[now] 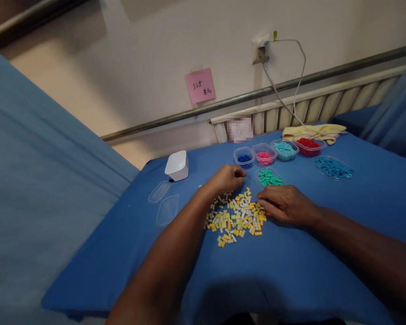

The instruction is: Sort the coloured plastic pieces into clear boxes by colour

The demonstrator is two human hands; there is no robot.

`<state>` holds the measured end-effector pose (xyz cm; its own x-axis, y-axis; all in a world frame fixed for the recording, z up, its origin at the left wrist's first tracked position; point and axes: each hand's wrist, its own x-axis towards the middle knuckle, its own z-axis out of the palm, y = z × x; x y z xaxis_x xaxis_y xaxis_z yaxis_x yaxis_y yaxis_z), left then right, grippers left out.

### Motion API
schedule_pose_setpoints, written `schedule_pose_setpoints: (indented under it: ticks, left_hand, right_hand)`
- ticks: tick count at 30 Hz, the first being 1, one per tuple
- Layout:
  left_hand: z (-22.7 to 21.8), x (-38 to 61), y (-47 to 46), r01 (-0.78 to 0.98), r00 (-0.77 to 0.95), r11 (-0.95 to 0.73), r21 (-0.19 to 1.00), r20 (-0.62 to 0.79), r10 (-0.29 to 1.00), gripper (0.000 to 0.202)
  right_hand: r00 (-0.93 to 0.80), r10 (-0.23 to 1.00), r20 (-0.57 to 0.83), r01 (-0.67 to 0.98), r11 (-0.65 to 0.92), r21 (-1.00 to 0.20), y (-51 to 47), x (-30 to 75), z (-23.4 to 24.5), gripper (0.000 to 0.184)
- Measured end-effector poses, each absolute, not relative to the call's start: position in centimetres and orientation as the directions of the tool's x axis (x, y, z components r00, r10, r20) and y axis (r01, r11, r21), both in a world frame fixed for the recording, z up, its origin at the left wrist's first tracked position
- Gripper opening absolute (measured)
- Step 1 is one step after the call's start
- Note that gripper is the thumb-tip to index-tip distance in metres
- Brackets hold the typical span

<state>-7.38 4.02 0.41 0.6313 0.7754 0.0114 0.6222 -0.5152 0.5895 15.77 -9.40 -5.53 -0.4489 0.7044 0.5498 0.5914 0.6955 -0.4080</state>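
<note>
A loose heap of small yellow, orange and white toy bricks (pixel 238 216) lies spread on the blue cloth. Over its far side, near the dark blue bricks' tub, my left hand (pixel 227 178) is closed with curled fingers; whatever they hold is hidden. My right hand (pixel 286 204) rests at the heap's right edge, thumb and fingers together near the yellow pieces. Any piece between them is too small to make out. Green bricks (pixel 269 177) sit in a shallow clear lid or tray just beyond my right hand.
Clear tubs hold dark blue (pixel 244 158), pink (pixel 264 155), turquoise (pixel 284 150) and red bricks (pixel 307 145). Blue bricks (pixel 333 167) fill a lid at right. A white container (pixel 177 165) and two clear lids (pixel 159 191) lie left. A yellow cloth (pixel 313 132) lies behind.
</note>
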Motion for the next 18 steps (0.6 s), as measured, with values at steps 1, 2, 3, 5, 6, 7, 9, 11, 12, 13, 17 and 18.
schedule_pose_setpoints:
  ticks: [1,2,3,5,6,7,9,11,12,13,17,18]
  left_hand:
    - [0.2,-5.7,3.9,0.598,0.654,-0.538,0.594,0.026,0.756,0.026]
    - [-0.1,-4.2,3.8,0.577,0.676,-0.56,0.595,0.037,0.736,0.026]
    - [-0.4,-2.8,3.8,0.559,0.693,-0.579,0.593,0.049,0.719,0.025]
    - [-0.8,-0.6,3.9,0.537,0.72,-0.612,0.58,0.063,0.691,0.023]
    - [-1.0,0.2,4.0,0.53,0.729,-0.627,0.571,0.07,0.681,0.023]
    - [-1.1,0.7,4.0,0.526,0.735,-0.639,0.561,0.078,0.674,0.024]
    - [-1.0,0.8,4.2,0.523,0.738,-0.657,0.542,0.098,0.668,0.03]
    - [-0.5,-0.2,4.4,0.522,0.729,-0.668,0.53,0.13,0.672,0.035]
    - [-0.1,-1.2,4.5,0.526,0.716,-0.665,0.53,0.147,0.683,0.036]
    - [0.3,-2.5,4.7,0.538,0.69,-0.651,0.536,0.163,0.705,0.036]
    - [2.1,-9.5,5.3,0.675,0.463,-0.459,0.578,0.152,0.873,0.031]
    - [2.3,-11.4,5.3,0.702,0.417,-0.42,0.576,0.147,0.897,0.031]
  right_hand:
    - [-0.394,0.724,0.566,0.603,0.669,-0.436,-9.3,16.3,-5.4,0.029]
    - [-0.324,0.748,0.58,0.621,0.63,-0.466,-9.1,16.9,-5.3,0.031]
    - [-0.242,0.772,0.588,0.642,0.581,-0.5,-8.9,17.6,-5.2,0.034]
    - [-0.071,0.81,0.582,0.676,0.468,-0.569,-8.4,19.1,-5.2,0.037]
    - [0.003,0.822,0.569,0.683,0.414,-0.602,-8.2,19.8,-5.3,0.038]
    - [0.065,0.831,0.553,0.683,0.367,-0.632,-8.0,20.4,-5.4,0.038]
    - [0.151,0.843,0.517,0.668,0.298,-0.682,-7.6,21.1,-5.7,0.038]
    - [0.2,0.85,0.487,0.642,0.262,-0.72,-7.2,21.4,-6.1,0.039]
    - [0.212,0.855,0.474,0.629,0.252,-0.735,-7.1,21.4,-6.3,0.039]
    - [0.218,0.861,0.46,0.619,0.243,-0.747,-6.9,21.5,-6.5,0.04]
    - [0.237,0.881,0.409,0.601,0.198,-0.774,-6.5,21.7,-7.2,0.04]
    - [0.239,0.886,0.397,0.6,0.187,-0.778,-6.5,21.8,-7.4,0.04]
